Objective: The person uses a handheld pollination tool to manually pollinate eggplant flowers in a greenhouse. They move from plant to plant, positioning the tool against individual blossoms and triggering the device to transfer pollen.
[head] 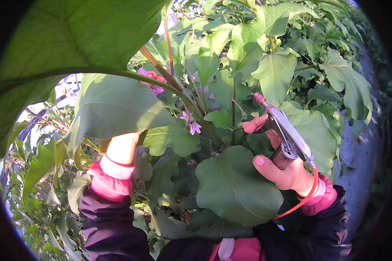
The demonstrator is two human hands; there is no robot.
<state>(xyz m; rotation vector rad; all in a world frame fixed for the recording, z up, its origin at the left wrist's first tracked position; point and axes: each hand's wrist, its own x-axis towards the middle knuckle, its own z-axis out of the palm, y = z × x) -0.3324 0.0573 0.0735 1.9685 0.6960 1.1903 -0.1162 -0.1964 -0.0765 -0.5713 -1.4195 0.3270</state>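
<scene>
A metal spray gun [285, 130] with a pink-red nozzle is gripped in my right hand [289, 174], its nozzle pointing up and left. From its lower end a thin red hose [308, 195] curves down past my wrist. My left hand [156, 77] reaches behind a broad eggplant leaf [117, 104], which hides most of it. Only some fingers show beyond the leaf, against a purple eggplant flower [156, 88]; whether they pinch it cannot be seen. Another purple flower [192, 123] hangs from the plant between my hands.
A large leaf [78, 36] looms close at the upper left. Thick stems [163, 70] slant through the middle, and a wide leaf [238, 186] sits below the spray gun. More plants [343, 75] line the right, beside a grey strip of ground [359, 166].
</scene>
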